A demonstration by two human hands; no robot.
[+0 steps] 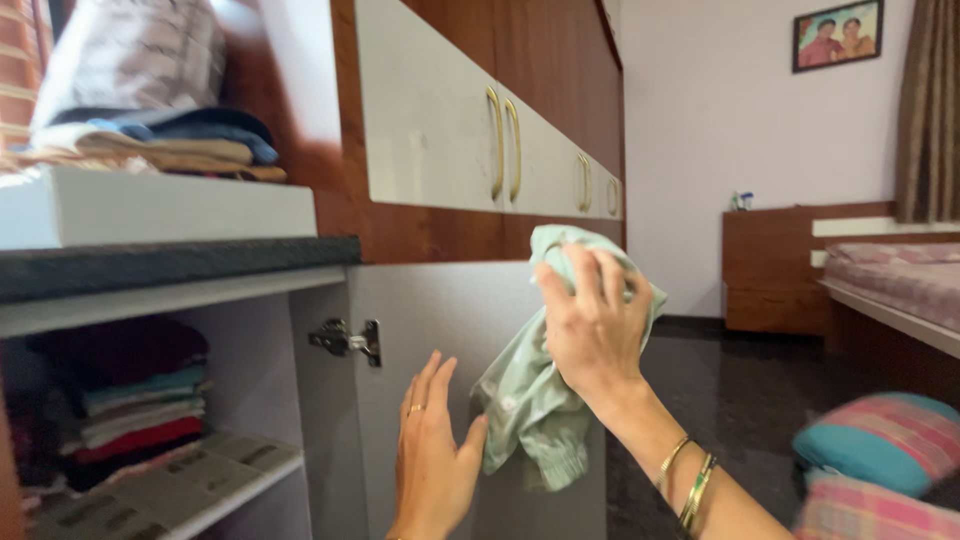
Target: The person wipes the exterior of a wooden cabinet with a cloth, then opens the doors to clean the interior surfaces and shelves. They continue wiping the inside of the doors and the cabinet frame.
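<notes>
The right hand (592, 325) is raised in front of the wardrobe, its fingers (590, 275) curled tight over the top of a pale green cloth (525, 400) — the cloth is bunched in that grip and hangs down from it in loose folds, its lower hem near the bottom of the view. Two gold bangles (688, 480) sit on that wrist.

The left hand (432, 455) is below and to the left, palm flat and fingers spread apart, gripping nothing. Its thumb edge touches the hanging cloth; whether the palm presses against the open door (430, 310) behind it cannot be told. A ring (414, 409) shows on one finger.

The door is grey-white, swung outward, with a metal hinge (347, 340) fixing it to the cabinet side. Left of it, a shelf (215, 485) lined with printed paper carries a stack of folded clothes (140, 405) in dark red, teal, white and red. Above the cabinet a dark ledge holds a white box (160, 205) with more folded fabric (160, 140) on top.

Upper doors with brass handles (503, 145) run along the wall. To the right are a dark floor (740, 400), a bed (895, 280), a framed picture (838, 35) and — in the lower corner — striped pillows (885, 445).
</notes>
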